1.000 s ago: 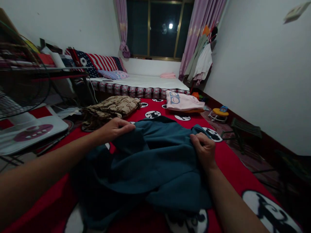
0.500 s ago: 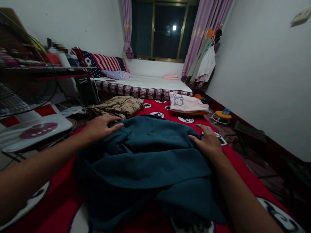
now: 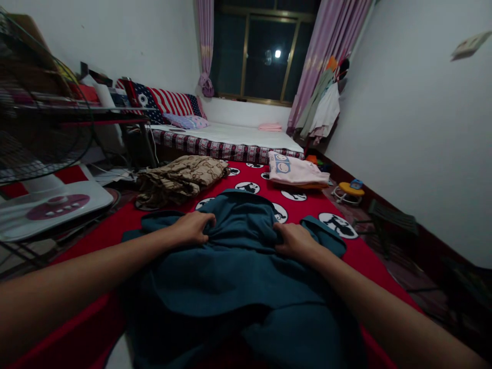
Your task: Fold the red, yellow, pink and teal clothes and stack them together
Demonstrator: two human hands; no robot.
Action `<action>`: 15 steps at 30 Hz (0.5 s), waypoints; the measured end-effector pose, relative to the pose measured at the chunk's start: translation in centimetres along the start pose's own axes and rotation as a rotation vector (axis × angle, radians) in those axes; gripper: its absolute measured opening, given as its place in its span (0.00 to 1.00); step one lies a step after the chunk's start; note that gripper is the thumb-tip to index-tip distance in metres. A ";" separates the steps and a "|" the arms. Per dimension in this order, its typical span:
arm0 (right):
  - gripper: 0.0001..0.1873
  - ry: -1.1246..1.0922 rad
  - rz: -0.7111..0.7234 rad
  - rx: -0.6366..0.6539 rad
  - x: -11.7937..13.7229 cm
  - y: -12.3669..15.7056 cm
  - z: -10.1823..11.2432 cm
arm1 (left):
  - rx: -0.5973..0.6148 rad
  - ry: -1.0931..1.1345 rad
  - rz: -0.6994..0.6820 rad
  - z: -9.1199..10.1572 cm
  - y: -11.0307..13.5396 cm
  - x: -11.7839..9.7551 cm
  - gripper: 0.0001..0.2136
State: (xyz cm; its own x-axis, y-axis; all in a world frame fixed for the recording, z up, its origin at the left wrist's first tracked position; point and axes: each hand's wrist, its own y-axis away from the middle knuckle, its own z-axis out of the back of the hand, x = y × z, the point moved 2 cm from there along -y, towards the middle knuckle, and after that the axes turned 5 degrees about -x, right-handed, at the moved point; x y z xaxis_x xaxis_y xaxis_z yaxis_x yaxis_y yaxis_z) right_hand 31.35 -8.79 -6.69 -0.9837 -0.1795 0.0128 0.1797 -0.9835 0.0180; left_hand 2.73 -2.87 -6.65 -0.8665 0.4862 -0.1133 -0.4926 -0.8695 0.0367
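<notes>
A dark teal garment lies bunched on a red cloth printed with white ovals and black figures. On its left part, my left hand is closed, fingers gripping a gathered fold. My right hand pinches another fold on the right side. Between the two hands the fabric is drawn into creases, and its far end spreads flat beyond them. The near part of the garment hangs loose and dark toward me. Its exact kind cannot be made out.
Beyond the garment lie a brown patterned cloth at left and folded pink clothing at right. A fan and a cluttered desk stand on the left. A yellow stool and a dark folding stool are on the right.
Both hands have moved inward, nearer each other, and closed on the teal fabric. The cloth between them is now gathered, and its far edge has a narrower shape.
</notes>
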 end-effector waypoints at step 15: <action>0.33 -0.183 0.037 -0.957 -5.6 -7.9 10.4 | -0.779 -0.090 0.012 12.6 -10.6 -0.7 0.27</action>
State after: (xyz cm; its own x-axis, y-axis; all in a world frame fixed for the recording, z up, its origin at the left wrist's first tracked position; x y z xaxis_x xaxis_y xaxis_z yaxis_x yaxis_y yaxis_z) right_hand 35.52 0.16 3.47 -0.9463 -0.2841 0.1540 0.0471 -0.5927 -0.8041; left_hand 7.53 7.14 5.56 -0.8911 0.4524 -0.0352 -0.3134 -0.6698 -0.6731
